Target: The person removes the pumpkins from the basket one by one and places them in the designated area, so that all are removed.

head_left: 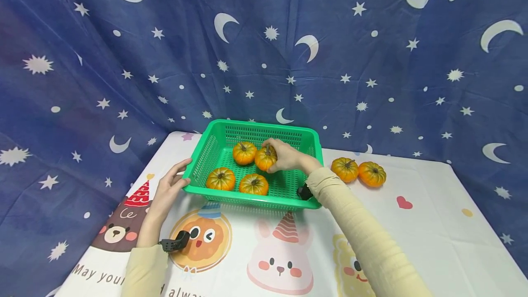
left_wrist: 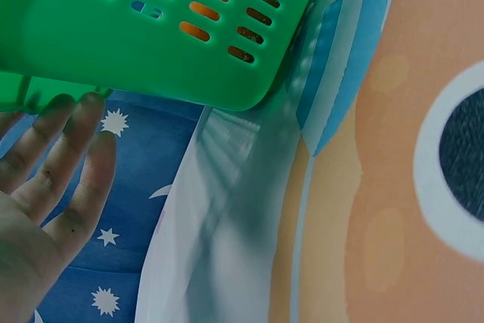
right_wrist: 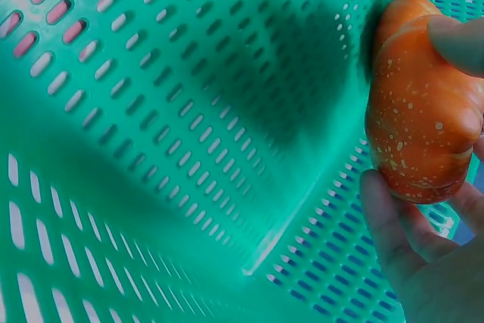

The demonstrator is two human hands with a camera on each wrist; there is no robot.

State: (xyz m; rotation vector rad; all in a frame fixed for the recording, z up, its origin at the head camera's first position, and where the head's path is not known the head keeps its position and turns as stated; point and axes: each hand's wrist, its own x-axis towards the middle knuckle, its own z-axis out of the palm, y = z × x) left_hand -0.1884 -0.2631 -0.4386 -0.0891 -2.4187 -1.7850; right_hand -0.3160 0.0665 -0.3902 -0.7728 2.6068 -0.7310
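Observation:
A green plastic basket (head_left: 251,200) with slotted walls stands on the table. Inside it my right hand (head_left: 283,154) grips a small orange pumpkin (head_left: 264,160), thumb on one side and fingers on the other. The right wrist view shows this pumpkin (right_wrist: 420,104) held close to the basket's wall. Three more pumpkins lie in the basket: one (head_left: 244,153) right beside the held one, one (head_left: 220,179) at the front left and one (head_left: 253,184) at the front. My left hand (head_left: 167,191) touches the basket's left rim with extended fingertips (left_wrist: 92,104).
To the right of the basket, two more pumpkins, one (head_left: 344,170) and another (head_left: 372,174), sit side by side on the table. A white cloth (head_left: 429,233) with cartoon prints covers the table. Behind hangs a blue curtain (head_left: 255,49) with moons and stars, close to the basket's back.

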